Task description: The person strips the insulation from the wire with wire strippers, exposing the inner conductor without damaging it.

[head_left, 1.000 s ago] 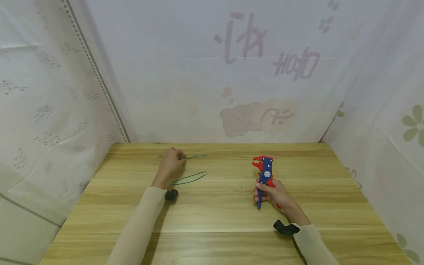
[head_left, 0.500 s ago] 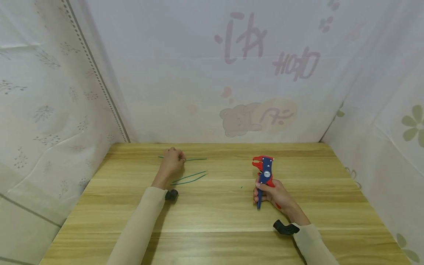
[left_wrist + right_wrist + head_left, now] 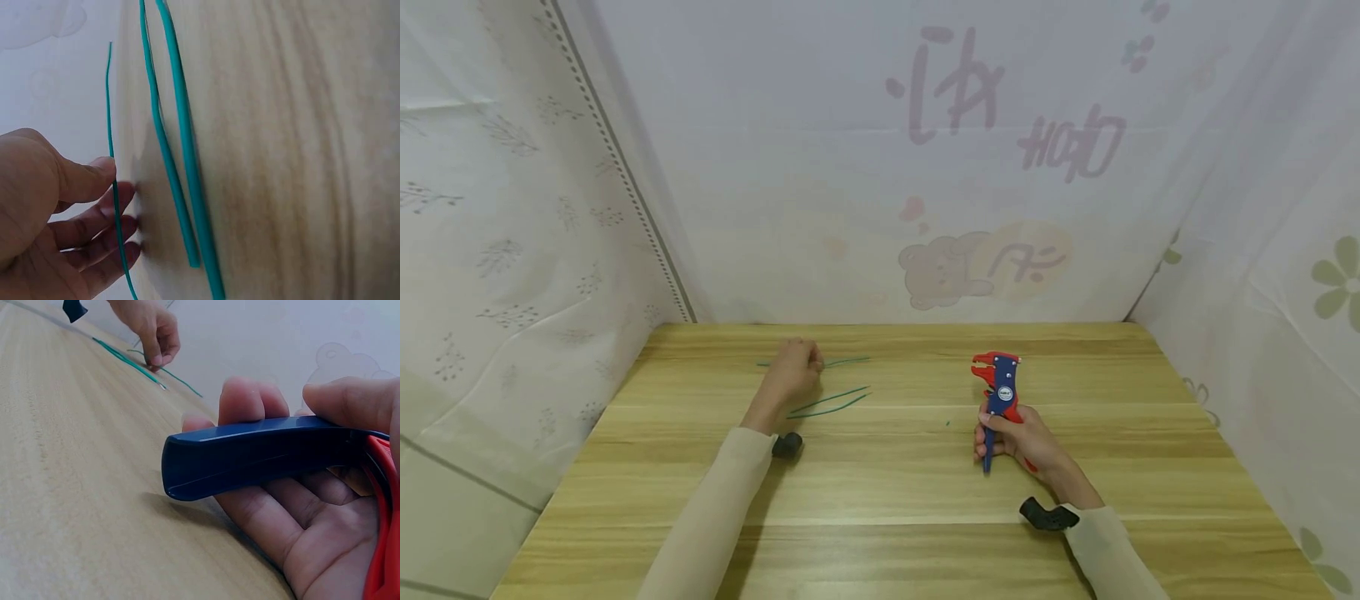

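At the far left of the table, my left hand (image 3: 792, 369) pinches a thin green wire (image 3: 108, 112) between thumb and fingers, near the wire's middle. Two more green wires (image 3: 827, 405) lie just in front of that hand, side by side on the wood. A stripped, bare tip shows on one of them in the right wrist view. My right hand (image 3: 1018, 437) grips a wire stripper (image 3: 1003, 379) by its blue and red handles. The tool's red jaws stand apart, pointing left, with nothing between them.
A tiny green scrap (image 3: 947, 423) lies on the wooden table (image 3: 880, 492) between the hands. Printed cloth (image 3: 820, 167) hangs behind the table and at both sides. A black wrist mount (image 3: 1048, 515) sticks out from the right sleeve, another from the left.
The left fingers have closed onto the far wire, and its right end has dropped slightly. The left hand has shifted a little to the right. My right hand and the wire stripper stay put.
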The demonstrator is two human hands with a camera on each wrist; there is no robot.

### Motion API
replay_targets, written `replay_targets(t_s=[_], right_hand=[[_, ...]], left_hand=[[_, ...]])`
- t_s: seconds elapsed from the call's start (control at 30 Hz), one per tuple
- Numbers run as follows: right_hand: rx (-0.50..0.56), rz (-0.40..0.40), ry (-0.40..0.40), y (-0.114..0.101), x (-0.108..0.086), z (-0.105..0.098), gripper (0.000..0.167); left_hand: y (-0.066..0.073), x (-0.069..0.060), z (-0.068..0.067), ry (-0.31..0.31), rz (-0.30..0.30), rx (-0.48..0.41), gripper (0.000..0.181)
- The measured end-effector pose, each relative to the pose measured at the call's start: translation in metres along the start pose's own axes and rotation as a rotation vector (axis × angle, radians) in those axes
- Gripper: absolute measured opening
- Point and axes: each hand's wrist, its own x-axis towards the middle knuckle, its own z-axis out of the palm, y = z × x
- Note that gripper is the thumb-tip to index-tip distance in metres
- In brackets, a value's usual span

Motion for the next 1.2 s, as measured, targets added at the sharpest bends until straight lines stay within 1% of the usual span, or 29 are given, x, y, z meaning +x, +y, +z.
replay_targets(t_s=[0.2,0.4,0.5,0.63,0.77,0.87,1.0,1.1,1.2], right_hand=[[0.002,0.005,-0.006,0.001,-0.001,0.000,0.033],[0.010,0.011,-0.007,0.002,-0.001,0.000,0.034],[0.007,0.009,-0.008,0.003,-0.001,0.000,0.034],[0.003,0.010,-0.007,0.004,-0.001,0.000,0.034],[0.001,0.013,0.002,0.004,-0.002,0.000,0.035],[-0.015,0.012,0.014,0.003,-0.001,0.001,0.039],[-0.040,0.016,0.030,0.001,0.001,0.002,0.045],[-0.048,0.021,0.041,0.000,0.001,0.002,0.046],[-0.052,0.025,0.045,0.000,0.000,0.003,0.047]], left_hand=[[0.002,-0.003,0.001,-0.030,0.001,-0.033,0.015],[0.008,-0.005,0.000,-0.055,0.061,-0.026,0.009],[0.011,-0.006,0.000,-0.062,0.084,-0.047,0.007],[0.011,-0.006,0.001,-0.051,0.126,-0.056,0.013],[0.012,-0.006,0.003,-0.031,0.187,-0.040,0.014],[0.014,-0.008,0.002,-0.022,0.204,-0.049,0.013],[0.019,-0.012,-0.001,0.001,0.211,-0.062,0.012],[0.023,-0.015,-0.001,0.021,0.231,-0.067,0.012],[0.028,-0.018,0.000,0.041,0.269,-0.069,0.011]])
